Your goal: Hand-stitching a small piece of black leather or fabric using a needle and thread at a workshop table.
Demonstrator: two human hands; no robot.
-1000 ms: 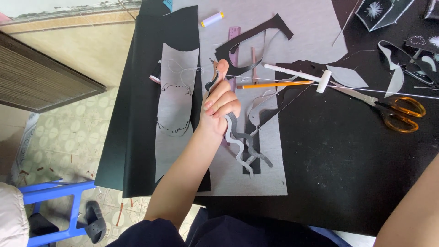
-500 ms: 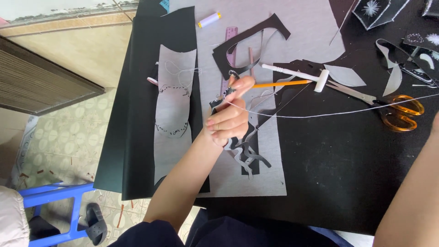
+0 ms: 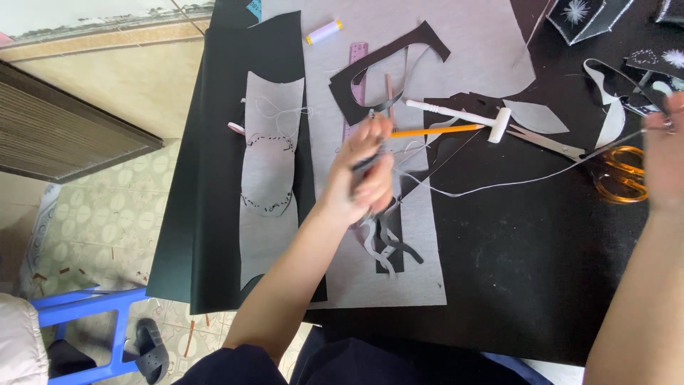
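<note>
One thread spool [image 3: 324,31], one pencil [image 3: 434,131], one pair of scissors [image 3: 598,164], one ruler [image 3: 355,71], two hands [image 3: 365,171].

Looking steeply down from head height, facing forward over the black table [image 3: 541,285], sitting close above it; taking in the left hand [image 3: 365,171] centrally, the right hand [image 3: 666,153] at the right edge.

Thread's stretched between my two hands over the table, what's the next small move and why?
Probably draw the right hand a little farther out to take up slack. The white thread runs from the left hand, which pinches a dark fabric piece, and sags toward the table midway. Whether a needle is held is too small to tell.
</note>
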